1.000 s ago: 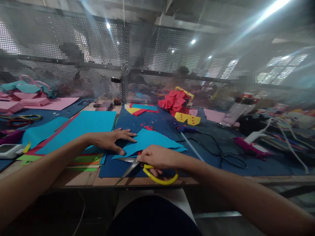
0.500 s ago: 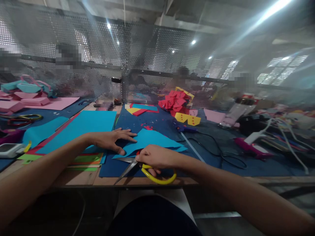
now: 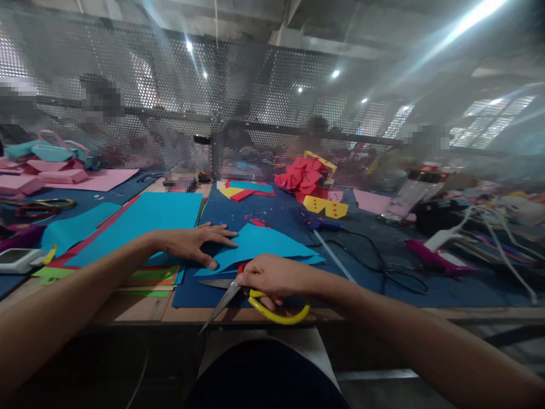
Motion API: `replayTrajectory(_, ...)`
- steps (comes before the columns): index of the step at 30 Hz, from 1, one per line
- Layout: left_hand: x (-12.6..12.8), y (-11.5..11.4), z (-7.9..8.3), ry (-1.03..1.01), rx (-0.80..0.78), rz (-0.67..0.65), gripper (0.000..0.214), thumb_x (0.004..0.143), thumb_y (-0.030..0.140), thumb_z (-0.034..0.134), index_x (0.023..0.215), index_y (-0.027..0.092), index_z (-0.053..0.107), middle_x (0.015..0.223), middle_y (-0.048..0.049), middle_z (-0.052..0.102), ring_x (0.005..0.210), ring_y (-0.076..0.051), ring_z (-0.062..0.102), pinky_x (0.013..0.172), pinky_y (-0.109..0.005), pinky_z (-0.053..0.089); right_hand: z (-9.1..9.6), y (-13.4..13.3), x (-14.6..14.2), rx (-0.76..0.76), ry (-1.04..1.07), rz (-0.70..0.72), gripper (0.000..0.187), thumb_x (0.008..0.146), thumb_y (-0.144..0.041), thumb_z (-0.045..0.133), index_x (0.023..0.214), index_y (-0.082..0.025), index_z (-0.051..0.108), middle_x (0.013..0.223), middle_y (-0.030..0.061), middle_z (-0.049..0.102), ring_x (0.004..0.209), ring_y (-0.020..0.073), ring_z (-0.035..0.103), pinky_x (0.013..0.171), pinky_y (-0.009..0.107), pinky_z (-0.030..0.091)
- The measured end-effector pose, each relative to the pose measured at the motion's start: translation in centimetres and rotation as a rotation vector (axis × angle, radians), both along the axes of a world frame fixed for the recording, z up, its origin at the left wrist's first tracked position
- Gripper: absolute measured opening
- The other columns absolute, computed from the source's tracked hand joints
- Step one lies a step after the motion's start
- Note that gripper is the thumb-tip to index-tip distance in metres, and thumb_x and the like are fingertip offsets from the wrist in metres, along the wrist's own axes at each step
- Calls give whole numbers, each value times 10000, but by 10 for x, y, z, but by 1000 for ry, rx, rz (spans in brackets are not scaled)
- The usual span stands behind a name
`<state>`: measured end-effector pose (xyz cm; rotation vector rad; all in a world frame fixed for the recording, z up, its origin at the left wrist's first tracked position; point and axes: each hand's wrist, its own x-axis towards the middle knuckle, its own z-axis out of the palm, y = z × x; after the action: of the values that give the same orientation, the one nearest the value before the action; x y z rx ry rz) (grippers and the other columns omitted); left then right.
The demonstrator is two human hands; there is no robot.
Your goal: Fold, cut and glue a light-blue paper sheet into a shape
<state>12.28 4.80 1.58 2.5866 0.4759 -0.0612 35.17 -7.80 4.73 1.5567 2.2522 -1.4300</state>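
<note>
My left hand (image 3: 198, 243) lies flat with fingers spread, its fingertips and thumb on the left part of a folded blue paper (image 3: 266, 244). That paper rests on a dark blue mat (image 3: 187, 292). My right hand (image 3: 270, 278) is closed around scissors (image 3: 225, 298) with yellow handles, at the paper's near edge. The blades point left and are spread apart, one of them reaching past the mat's front edge. Part of the handles is hidden by my right hand.
Left of the mat are stacked blue sheets (image 3: 157, 213) and a white device (image 3: 19, 259). Beyond stand red paper pieces (image 3: 303, 177) and yellow cut paper (image 3: 326, 206). A glue gun (image 3: 323, 224) with a black cable lies to the right, near a clear bottle (image 3: 402, 201).
My right hand has shifted slightly right with the scissors, and the handles and lower blade tip sit a little lower. My left hand and the blue paper have hardly moved.
</note>
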Motion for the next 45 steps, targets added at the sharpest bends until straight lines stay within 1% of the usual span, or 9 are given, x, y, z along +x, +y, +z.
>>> replayTrajectory(6,0,-1,1,-20,1,-8,688,845,643,610,1463,427,398,1631,18,243,1512,-329,76,1189,-602,-5,6,-16,19,-27,16,-2,405,963,-441,403,651,-190,463,457,-42,510,403,89,439,460,203,356)
replayTrajectory(13,1,-5,6,3,-10,0,680,855,632,605,1468,428,391,1634,18,231,1511,-337,67,1185,-613,-1,33,-36,70,55,-11,-126,476,943,-594,405,678,-200,455,450,-51,477,391,88,427,458,213,359)
replayTrajectory(18,1,-6,7,7,-24,20,687,844,616,634,1462,425,403,1634,18,231,1510,-344,65,1184,-621,1,57,-24,93,253,20,-278,524,924,-630,403,640,-196,475,473,-21,510,375,77,399,447,232,349)
replayTrajectory(23,0,-4,6,-2,-22,4,673,858,598,630,1464,426,396,1637,21,221,1512,-332,57,1191,-615,3,76,24,94,406,147,-448,364,960,-449,416,771,-181,574,465,-31,489,357,81,352,399,241,294)
replayTrajectory(26,0,-3,4,7,-21,28,678,847,597,643,1460,442,397,1637,35,217,1512,-338,49,1194,-613,23,73,67,89,419,172,-403,353,963,-398,456,735,-164,592,480,-28,516,390,74,414,421,212,329)
replayTrajectory(30,0,0,2,-6,-36,32,685,842,598,648,1461,446,398,1636,35,220,1510,-351,44,1194,-617,42,54,131,71,413,116,-356,396,985,-311,445,649,-152,579,491,-9,552,407,72,450,460,194,376)
replayTrajectory(36,3,0,4,-29,-72,56,691,836,571,669,1460,452,398,1633,30,221,1508,-352,60,1187,-640,16,22,211,30,376,36,-299,355,994,-306,465,728,-139,631,574,6,639,425,67,480,471,166,383)
replayTrajectory(40,5,-1,7,-15,-110,85,704,823,556,690,1457,461,398,1633,34,218,1507,-361,51,1174,-669,2,4,245,0,359,16,-217,351,983,-279,473,704,-126,622,601,22,665,448,73,507,484,165,405)
replayTrajectory(45,6,0,11,-49,-167,113,699,805,543,714,1439,462,432,1625,35,243,1504,-360,66,1187,-645,27,-16,269,-31,353,-39,-90,408,974,-310,457,654,-127,630,603,55,686,494,111,574,534,191,451)
